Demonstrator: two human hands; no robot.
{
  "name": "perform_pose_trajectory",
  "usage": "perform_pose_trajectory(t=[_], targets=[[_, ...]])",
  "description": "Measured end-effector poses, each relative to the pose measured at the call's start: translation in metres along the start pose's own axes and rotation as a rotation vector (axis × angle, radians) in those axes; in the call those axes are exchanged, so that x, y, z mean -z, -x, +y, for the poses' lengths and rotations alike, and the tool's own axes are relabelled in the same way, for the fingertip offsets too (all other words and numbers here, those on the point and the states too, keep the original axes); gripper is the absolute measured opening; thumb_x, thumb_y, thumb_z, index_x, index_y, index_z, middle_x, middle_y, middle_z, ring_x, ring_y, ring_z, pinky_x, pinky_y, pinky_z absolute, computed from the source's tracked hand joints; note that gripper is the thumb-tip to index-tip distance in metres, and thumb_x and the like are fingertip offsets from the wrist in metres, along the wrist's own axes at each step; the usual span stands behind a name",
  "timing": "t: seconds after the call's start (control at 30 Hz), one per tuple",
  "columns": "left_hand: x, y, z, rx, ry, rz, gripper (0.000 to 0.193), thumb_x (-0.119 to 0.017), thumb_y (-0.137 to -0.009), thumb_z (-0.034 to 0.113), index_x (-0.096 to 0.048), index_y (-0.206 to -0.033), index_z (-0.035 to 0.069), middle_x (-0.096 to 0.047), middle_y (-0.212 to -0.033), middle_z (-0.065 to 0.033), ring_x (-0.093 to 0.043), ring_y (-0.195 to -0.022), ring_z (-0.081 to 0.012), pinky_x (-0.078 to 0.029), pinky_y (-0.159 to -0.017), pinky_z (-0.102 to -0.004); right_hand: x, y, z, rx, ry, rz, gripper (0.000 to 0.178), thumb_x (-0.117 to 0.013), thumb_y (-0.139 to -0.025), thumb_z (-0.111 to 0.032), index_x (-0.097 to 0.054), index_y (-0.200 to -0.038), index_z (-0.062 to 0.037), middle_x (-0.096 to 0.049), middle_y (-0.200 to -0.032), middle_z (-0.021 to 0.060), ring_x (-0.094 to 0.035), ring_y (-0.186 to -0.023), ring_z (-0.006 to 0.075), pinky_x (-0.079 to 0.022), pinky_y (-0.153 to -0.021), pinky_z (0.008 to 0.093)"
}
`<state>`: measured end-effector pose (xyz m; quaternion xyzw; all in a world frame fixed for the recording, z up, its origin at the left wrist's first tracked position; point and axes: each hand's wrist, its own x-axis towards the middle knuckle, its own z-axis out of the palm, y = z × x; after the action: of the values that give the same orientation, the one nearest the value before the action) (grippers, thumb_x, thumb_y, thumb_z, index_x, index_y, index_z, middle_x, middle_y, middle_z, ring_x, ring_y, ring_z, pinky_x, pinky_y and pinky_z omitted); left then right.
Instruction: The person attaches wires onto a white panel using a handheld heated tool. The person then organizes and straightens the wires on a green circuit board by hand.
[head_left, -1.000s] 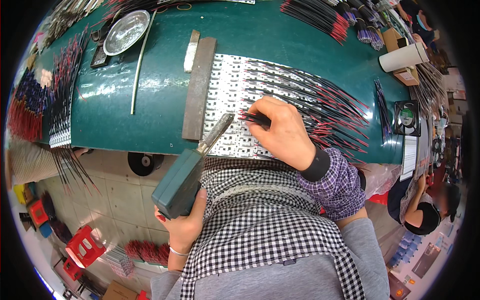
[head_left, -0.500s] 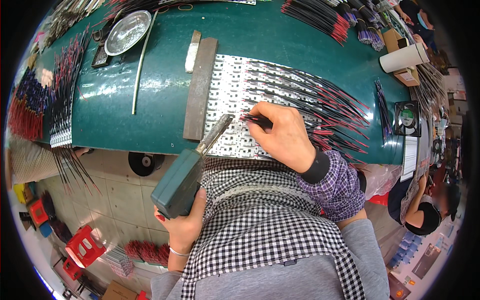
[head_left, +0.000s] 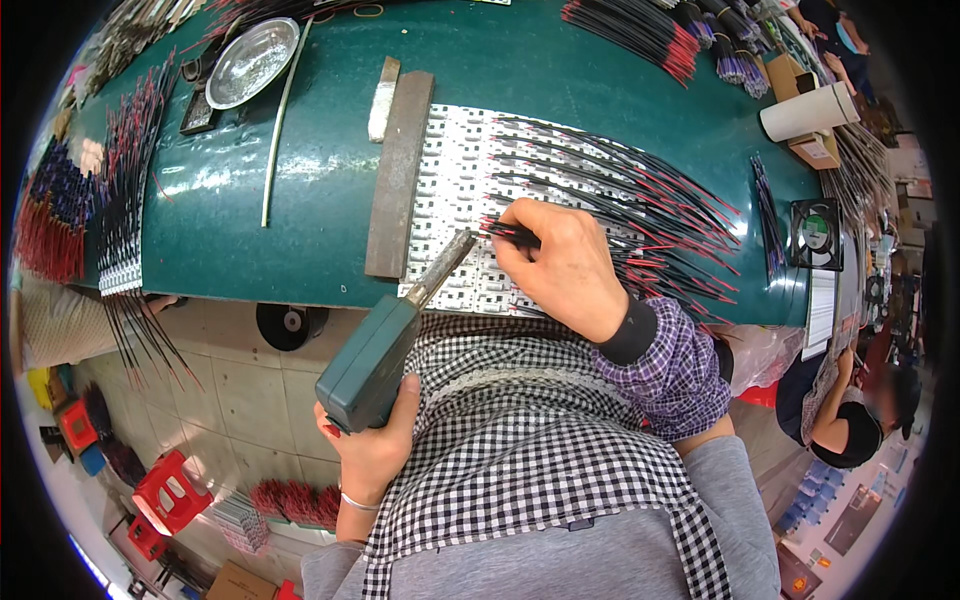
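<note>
My left hand (head_left: 372,447) is wrapped around the handle of a dark green soldering gun (head_left: 368,360). The gun's metal tip points up and right, close to the ends of some wires (head_left: 510,232). Those thin black wires with red ends are pinched in the fingers of my right hand (head_left: 568,262), over a panel of small white circuit boards (head_left: 455,190). Rows of similar black and red wires (head_left: 640,190) fan out to the right from the panel. A long metal bar (head_left: 400,180) lies along the panel's left edge. Contact between tip and wire is too small to tell.
On the green table (head_left: 230,230) are a round metal dish (head_left: 253,62), a thin pale rod (head_left: 282,130) and a small metal block (head_left: 383,100). Wire bundles (head_left: 630,35) lie at the back. A white roll (head_left: 808,112) and a small fan (head_left: 815,235) stand at right.
The soldering gun in my left hand has moved slightly right, bringing its tip nearer the wires in my right hand. My right hand has barely moved.
</note>
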<state>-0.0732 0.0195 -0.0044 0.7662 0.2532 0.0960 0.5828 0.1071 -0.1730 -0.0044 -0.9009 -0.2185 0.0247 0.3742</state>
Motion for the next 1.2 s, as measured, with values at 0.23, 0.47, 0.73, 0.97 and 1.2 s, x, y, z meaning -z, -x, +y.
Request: perform_pose_trajectory(t=[0.23,0.47,0.73,0.97,1.2], targets=[[0.002,0.007,-0.006,-0.064,0.019,0.057,0.034,-0.082,-0.083,0.004,-0.068,-0.113,-0.003,-0.07,-0.096,-0.0064,-0.064,-0.075,-0.0118,-0.053,-0.066,-0.0267,0.0,-0.001,0.001,-0.007,0.013,-0.02,0.014,-0.072,-0.083,-0.01,-0.068,-0.09,0.0013,-0.067,-0.073,0.0153,-0.066,-0.059,0.0274,-0.051,-0.057,0.038],[0.002,0.009,-0.004,-0.007,0.021,0.083,0.026,-0.086,-0.082,0.013,-0.074,-0.1,-0.001,-0.073,-0.087,-0.0058,-0.065,-0.07,-0.0131,-0.052,-0.064,-0.028,0.007,-0.009,0.002,-0.028,-0.037,-0.091,0.017,-0.071,-0.085,-0.011,-0.068,-0.09,0.0046,-0.066,-0.072,0.0183,-0.063,-0.058,0.0266,-0.05,-0.058,0.0371],[0.0,0.005,-0.004,-0.063,-0.019,0.036,0.024,-0.084,-0.081,0.013,-0.073,-0.095,-0.002,-0.072,-0.084,-0.0065,-0.064,-0.068,-0.0147,-0.05,-0.063,-0.0297,0.014,-0.018,0.005,-0.026,-0.082,-0.168,0.022,-0.071,-0.086,-0.013,-0.068,-0.091,0.0081,-0.062,-0.071,0.0212,-0.056,-0.056,0.0247,-0.047,-0.058,0.0381],[0.004,0.009,-0.007,-0.04,-0.061,0.011,0.022,-0.084,-0.082,0.012,-0.073,-0.096,-0.002,-0.072,-0.084,-0.0063,-0.063,-0.068,-0.0143,-0.05,-0.064,-0.0291,0.012,-0.016,0.002,-0.027,-0.055,-0.159,0.022,-0.071,-0.086,-0.013,-0.069,-0.092,0.0078,-0.062,-0.07,0.021,-0.057,-0.055,0.0268,-0.047,-0.058,0.0388],[0.01,0.016,-0.008,-0.063,0.052,0.07,0.031,-0.08,-0.083,0.001,-0.07,-0.111,-0.004,-0.071,-0.097,-0.0082,-0.064,-0.076,-0.0129,-0.052,-0.067,-0.0273,0.016,-0.014,0.004,-0.025,-0.054,-0.205,0.021,-0.07,-0.088,-0.013,-0.069,-0.094,0.0071,-0.065,-0.076,0.0193,-0.061,-0.064,0.0283,-0.049,-0.063,0.0391]])
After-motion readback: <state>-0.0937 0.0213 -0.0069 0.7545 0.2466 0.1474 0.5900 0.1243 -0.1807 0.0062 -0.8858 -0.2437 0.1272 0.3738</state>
